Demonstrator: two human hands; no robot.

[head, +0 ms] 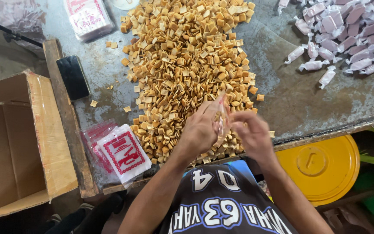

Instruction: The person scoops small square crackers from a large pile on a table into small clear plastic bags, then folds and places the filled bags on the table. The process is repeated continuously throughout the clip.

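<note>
I see a small clear plastic bag [220, 116] part-filled with snacks, pinched between my left hand [201, 132] and right hand [253, 135] | open brown cardboard box [18, 143] at 9 o'clock | pile of golden square crackers [187, 65] at 12 o'clock | grey table's near edge [325, 135] just below hands | yellow round lid [321, 167] at 4 o'clock.

Both hands [228, 130] together, fingers [239, 118] pinched.
</note>
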